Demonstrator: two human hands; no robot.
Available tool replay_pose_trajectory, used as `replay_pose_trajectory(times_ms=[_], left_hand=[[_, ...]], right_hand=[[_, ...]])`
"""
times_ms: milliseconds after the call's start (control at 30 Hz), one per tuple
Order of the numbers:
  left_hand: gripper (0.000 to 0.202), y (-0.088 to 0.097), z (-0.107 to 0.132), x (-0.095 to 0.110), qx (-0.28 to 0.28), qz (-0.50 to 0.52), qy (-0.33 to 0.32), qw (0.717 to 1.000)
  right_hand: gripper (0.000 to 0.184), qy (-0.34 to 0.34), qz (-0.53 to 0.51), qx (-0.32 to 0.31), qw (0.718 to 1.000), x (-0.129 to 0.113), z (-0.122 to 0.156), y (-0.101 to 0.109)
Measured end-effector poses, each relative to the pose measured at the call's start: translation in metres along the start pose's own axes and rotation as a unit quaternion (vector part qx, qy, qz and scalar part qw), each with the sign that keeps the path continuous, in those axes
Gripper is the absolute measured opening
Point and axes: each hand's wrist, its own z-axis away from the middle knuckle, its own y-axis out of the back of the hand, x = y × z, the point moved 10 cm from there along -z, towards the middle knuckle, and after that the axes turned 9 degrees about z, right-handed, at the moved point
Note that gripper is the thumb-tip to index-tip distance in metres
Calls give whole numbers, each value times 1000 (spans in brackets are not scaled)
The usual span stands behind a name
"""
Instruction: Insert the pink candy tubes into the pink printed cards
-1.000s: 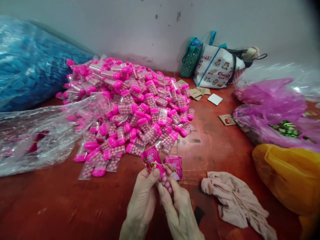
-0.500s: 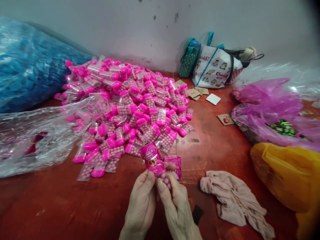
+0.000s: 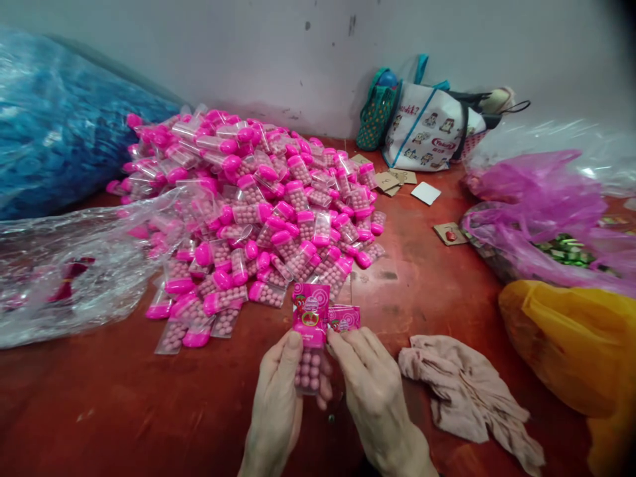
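Note:
My left hand (image 3: pixel 278 391) is closed around a small clear box of pink candy balls (image 3: pixel 308 374), held upright, with a shiny pink printed sleeve (image 3: pixel 311 315) over its upper part. Its thumb presses on the left side and its fingertips show behind the right side. My right hand (image 3: pixel 375 381) is beside the box with its fingers bent together, fingertips at the sleeve's right edge; its thumb is hidden. Just past those fingers, flat pink printed sleeves (image 3: pixel 344 317) lie on the red table. A large heap of pink-capped candy boxes (image 3: pixel 268 205) lies beyond.
Left are a blue-filled plastic bag (image 3: pixel 64 126) and clear plastic sheeting (image 3: pixel 109 291). A beige cloth (image 3: pixel 462 384), a yellow bag (image 3: pixel 561 344) and a purple bag (image 3: pixel 527 192) lie right. Cardboard pieces (image 3: pixel 392 181) and a white tote bag (image 3: pixel 422 132) are near the wall.
The candy box has turned from tilted to upright, showing more of its balls. My right hand has shifted right, from gripping its lower end to the sleeve's right edge.

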Motion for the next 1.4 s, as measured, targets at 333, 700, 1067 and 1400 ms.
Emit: replay_pose_trajectory(times_ms=[333, 700, 1067, 1400], left_hand=[[30, -6, -2, -3, -25, -82, 1, 996], [16, -26, 6, 0, -128, -46, 31, 990], [18, -24, 7, -8, -145, -74, 33, 986], [16, -28, 7, -12, -134, -43, 46, 989]], right_hand=[[36, 76, 95, -9, 993, -10, -1, -1], [21, -52, -41, -4, 998, 17, 5, -12], [20, 5, -33, -11, 999, 11, 7, -8], [19, -231, -205, 18, 951, 48, 14, -14]])
